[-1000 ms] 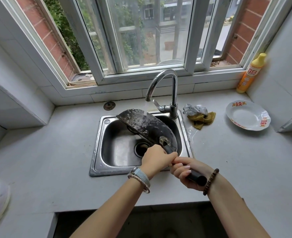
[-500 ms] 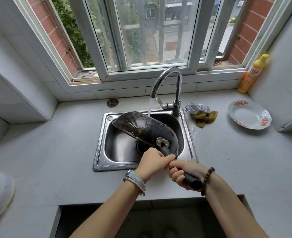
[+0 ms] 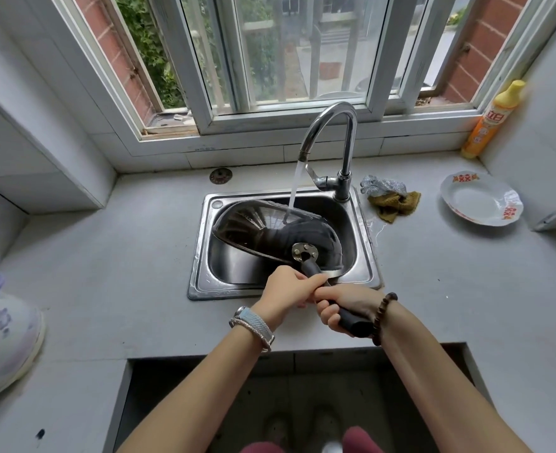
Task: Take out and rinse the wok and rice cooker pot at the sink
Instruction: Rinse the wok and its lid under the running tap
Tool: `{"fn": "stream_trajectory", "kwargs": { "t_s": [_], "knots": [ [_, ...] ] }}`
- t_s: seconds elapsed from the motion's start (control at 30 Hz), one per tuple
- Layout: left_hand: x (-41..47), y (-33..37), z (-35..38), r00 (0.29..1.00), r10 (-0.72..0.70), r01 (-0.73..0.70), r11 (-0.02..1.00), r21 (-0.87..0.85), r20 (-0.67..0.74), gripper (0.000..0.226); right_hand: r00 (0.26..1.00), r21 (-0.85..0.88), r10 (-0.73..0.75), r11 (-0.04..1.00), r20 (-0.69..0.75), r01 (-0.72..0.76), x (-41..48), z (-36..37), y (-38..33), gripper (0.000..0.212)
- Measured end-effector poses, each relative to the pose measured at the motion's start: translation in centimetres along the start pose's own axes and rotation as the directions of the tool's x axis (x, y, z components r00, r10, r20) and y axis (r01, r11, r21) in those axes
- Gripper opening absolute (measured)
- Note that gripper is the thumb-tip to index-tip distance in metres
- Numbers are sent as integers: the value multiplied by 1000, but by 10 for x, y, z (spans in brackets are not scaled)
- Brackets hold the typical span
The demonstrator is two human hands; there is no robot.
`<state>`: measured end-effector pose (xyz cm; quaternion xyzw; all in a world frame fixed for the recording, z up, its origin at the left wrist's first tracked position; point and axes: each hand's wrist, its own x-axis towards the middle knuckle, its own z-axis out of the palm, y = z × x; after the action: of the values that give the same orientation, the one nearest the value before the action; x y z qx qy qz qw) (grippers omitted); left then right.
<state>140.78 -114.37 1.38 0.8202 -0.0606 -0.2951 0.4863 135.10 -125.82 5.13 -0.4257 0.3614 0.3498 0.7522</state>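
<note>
A dark wok lies bottom-up and tilted over the steel sink, its wet underside facing me. Water runs from the faucet onto the wok's back. Both hands hold the wok's black handle at the sink's front edge. My left hand grips it close to the pan. My right hand grips it further back. A white rice cooker with purple flowers shows at the left edge; its pot is hidden.
A steel scourer and a brownish cloth lie right of the faucet. A white plate sits at the far right, with a yellow detergent bottle in the corner behind it. A round cap lies behind the sink.
The wok has turned further over and dropped lower into the sink, so the water now falls on its underside. Both hands kept their grip on the handle.
</note>
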Motion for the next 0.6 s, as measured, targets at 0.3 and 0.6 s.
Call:
{"fn": "stream_trajectory", "kwargs": {
  "t_s": [0.3, 0.6],
  "knots": [
    [-9, -18, -5, 997, -60, 58, 997, -60, -46, 55, 997, -142, -73, 988, -37, 67, 13, 16, 16, 19],
    [-18, -18, -20, 993, -109, 95, 966, -242, -44, 34, 983, -206, -163, 968, -86, 143, 15, 39, 13, 25]
  ]
}}
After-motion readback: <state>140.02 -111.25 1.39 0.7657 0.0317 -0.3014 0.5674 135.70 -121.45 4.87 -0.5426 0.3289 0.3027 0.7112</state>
